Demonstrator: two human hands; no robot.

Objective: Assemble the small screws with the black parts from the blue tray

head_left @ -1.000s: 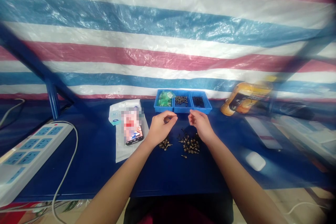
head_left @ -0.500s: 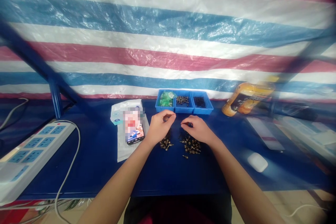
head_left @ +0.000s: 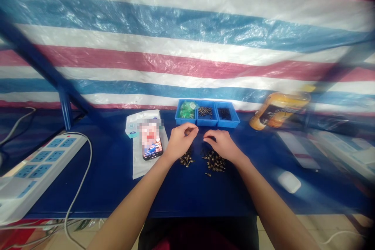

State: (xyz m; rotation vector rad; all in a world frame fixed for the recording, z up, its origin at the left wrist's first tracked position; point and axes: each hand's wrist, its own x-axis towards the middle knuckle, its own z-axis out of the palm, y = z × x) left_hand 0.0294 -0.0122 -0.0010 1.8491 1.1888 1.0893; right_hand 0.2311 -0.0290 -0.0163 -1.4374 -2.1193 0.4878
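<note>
My left hand (head_left: 179, 141) hovers over a small heap of brass-and-black screws (head_left: 186, 160) on the blue table, its thumb and fingers pinched together on something too small to name. My right hand (head_left: 222, 144) rests low at the far edge of a larger heap of screws (head_left: 215, 163), fingers curled down onto the table as if pinching a piece. Just beyond both hands stands a blue three-part tray (head_left: 207, 118) with green pieces at the left, brassy screws in the middle and black parts at the right.
A phone (head_left: 151, 146) lies on a white bag (head_left: 140, 164) to the left of my hands. A power strip (head_left: 38, 164) with its cable sits at the far left. An orange bottle (head_left: 277, 110) lies at the back right, and a white case (head_left: 289, 181) lies at the right.
My right hand has dropped from mid-air down to the far edge of the larger screw heap. My left hand has stayed pinched in nearly the same spot.
</note>
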